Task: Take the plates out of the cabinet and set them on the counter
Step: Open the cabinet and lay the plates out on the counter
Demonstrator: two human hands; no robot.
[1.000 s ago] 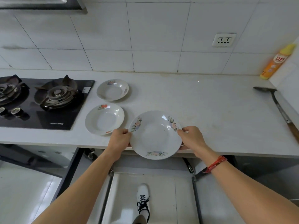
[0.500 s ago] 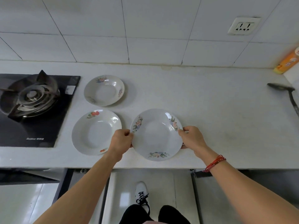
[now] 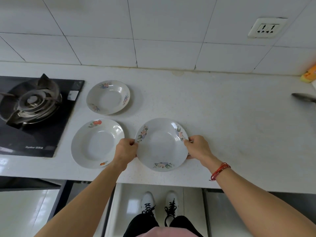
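A white flowered plate (image 3: 161, 146) is over the front part of the white counter (image 3: 230, 120), held at both sides. My left hand (image 3: 125, 149) grips its left rim and my right hand (image 3: 198, 147) grips its right rim. Whether the plate rests on the counter or hovers just above it, I cannot tell. To its left lies a second plate (image 3: 95, 142) with red fruit on the rim. Behind that one sits a third, smaller plate (image 3: 108, 97). The cabinet below the counter edge is mostly hidden by my arms.
A black gas hob (image 3: 32, 113) with a burner takes up the left of the counter. A metal spatula (image 3: 303, 98) and a yellow bottle (image 3: 308, 75) lie at the far right. A wall socket (image 3: 266, 28) sits on the tiled wall. My feet (image 3: 159, 204) stand below.
Both hands have carried the flowered plate forward from the counter's front edge to a spot further onto the counter. My view has moved closer and tilted down.
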